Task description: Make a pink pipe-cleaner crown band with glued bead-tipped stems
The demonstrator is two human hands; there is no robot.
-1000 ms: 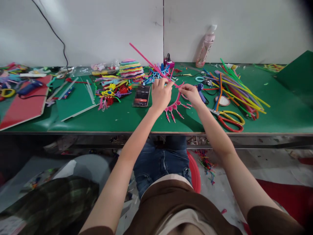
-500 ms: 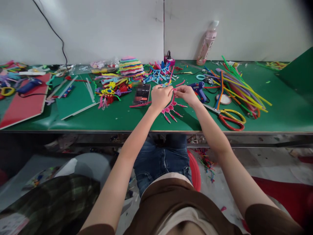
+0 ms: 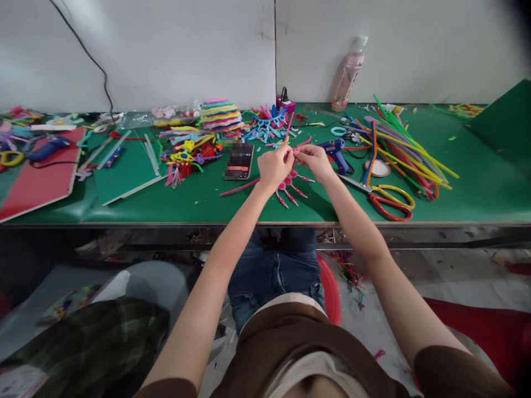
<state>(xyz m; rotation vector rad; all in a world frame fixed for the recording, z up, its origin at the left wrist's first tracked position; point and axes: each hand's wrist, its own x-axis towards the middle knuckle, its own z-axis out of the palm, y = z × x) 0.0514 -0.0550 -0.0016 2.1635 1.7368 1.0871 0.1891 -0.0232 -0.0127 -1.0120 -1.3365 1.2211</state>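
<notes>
The long pink pipe cleaner [image 3: 239, 188], raised high a second ago, now slants down-left past the left hand [image 3: 274, 167], suggesting a turn around the beaded pink piece [image 3: 287, 181] over the green tabletop [image 3: 199, 203], as that hand and the right hand [image 3: 316, 161] pinch what looks like its other end.

The person wears a dark brown cloth top [image 3: 282, 337] with short, wide brown sleeves [image 3: 452, 367]. A pale cream cloth band [image 3: 286, 299] borders its hem; a curved cream panel [image 3: 319, 362] crosses the chest. Creased blue denim jeans [image 3: 274, 268] show below. The left hand [image 3: 272, 167] and right hand [image 3: 316, 163] are bare.
</notes>
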